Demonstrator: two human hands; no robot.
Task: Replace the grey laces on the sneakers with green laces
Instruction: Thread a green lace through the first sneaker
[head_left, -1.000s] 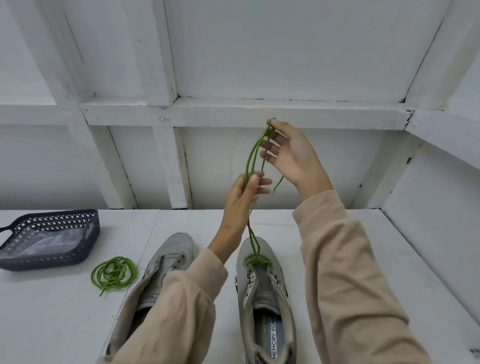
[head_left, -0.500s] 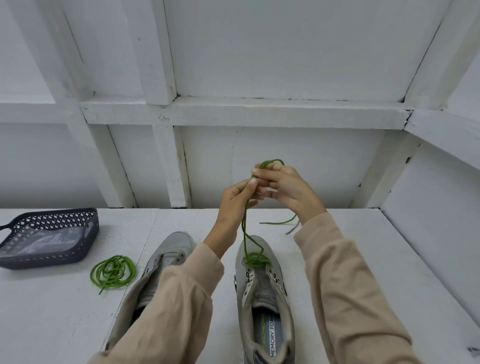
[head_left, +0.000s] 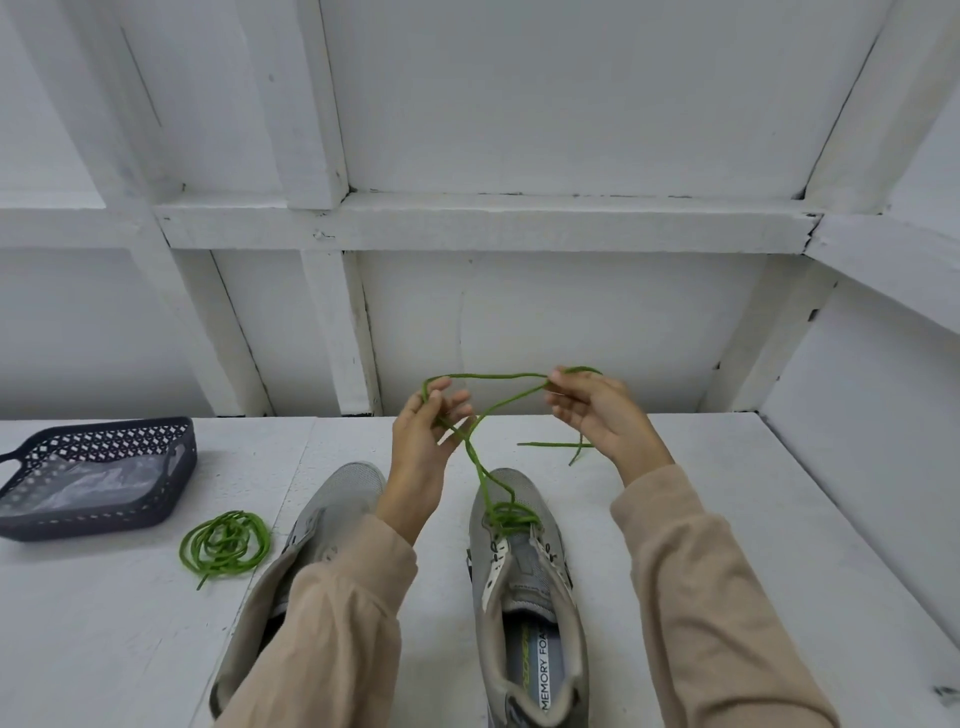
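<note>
- Two hands are raised above the white worktop, the forearms in beige sleeves reaching forward from the near edge.
- The left hand stands upright above the gap between the two shoes. Its fingers are loosely curled, and the green lace is hooked over the thumb and forefinger and runs down across the palm.
- The right hand is held at about the same height, apart from the left. It pinches the lace between thumb and fingertips, and the other fingers are half bent.
- One strand stretches almost level from hand to hand. Another slants from the right hand down past the left fingers to the toe end of the right sneaker, where the lace is bunched at the lowest eyelets.
- A loose end hangs below the right hand, just over the worktop.
- The right sneaker is grey and points away, with its tongue open.
- The left sneaker lies beside it, partly hidden by the left sleeve.
- A spare green lace lies coiled on the worktop left of that shoe, near a dark basket.
</note>
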